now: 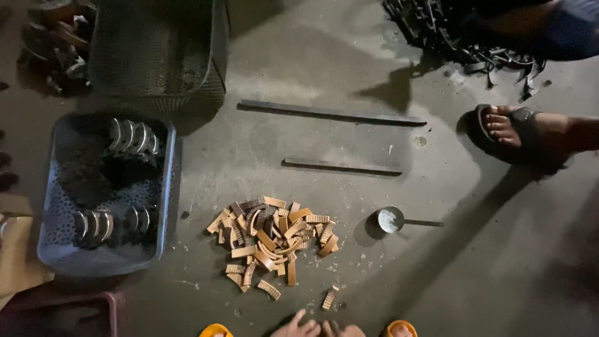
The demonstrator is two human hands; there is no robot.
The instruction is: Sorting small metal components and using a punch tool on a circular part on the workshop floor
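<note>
The concrete floor (437,262) carries everything. At upper left stands a dark mesh basket (156,50); below it a blue perforated crate (47,237) holds curved metal shoes (132,137) in rows. Two flat metal bars (331,113) lie across the middle. Another person's sandalled foot (511,128) rests at right. Near the bottom sits a heap of curved tan lining strips (274,240), a small round ladle (392,219) beside it. Both hands (318,329) rest at the lower edge, just short of the heap and a stray strip (329,299); they seem empty, but whether the fingers are apart or together I cannot tell. The work looks paused at sorting; reaching forward would meet the strips.
</note>
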